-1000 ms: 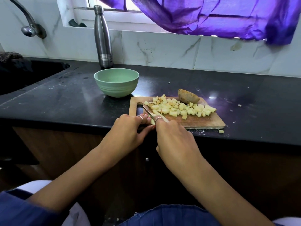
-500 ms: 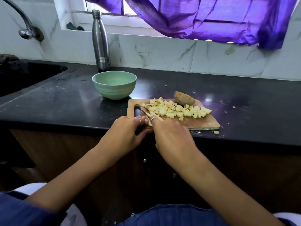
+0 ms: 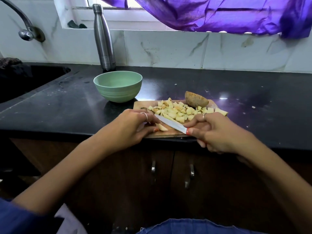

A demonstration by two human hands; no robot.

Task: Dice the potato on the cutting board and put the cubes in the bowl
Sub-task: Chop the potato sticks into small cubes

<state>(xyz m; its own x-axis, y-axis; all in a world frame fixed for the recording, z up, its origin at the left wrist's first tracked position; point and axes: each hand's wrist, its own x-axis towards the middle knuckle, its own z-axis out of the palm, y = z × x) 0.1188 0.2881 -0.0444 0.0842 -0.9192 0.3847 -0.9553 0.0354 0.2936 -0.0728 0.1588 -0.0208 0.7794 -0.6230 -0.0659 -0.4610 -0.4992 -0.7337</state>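
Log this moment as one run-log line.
left hand: holds potato piece | right hand: grips knife | cubes: on cutting board | bowl: empty

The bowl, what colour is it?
The bowl is pale mint green, clearest in the head view.

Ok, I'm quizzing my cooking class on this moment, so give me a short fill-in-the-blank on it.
1. The right hand holds the ____ by its handle.
2. The green bowl holds ____ potato cubes so far.
3. The cubes lie piled on the wooden ____.
4. The left hand holds a potato ____ at the board's near edge.

Missing words: knife; no; cutting board; piece
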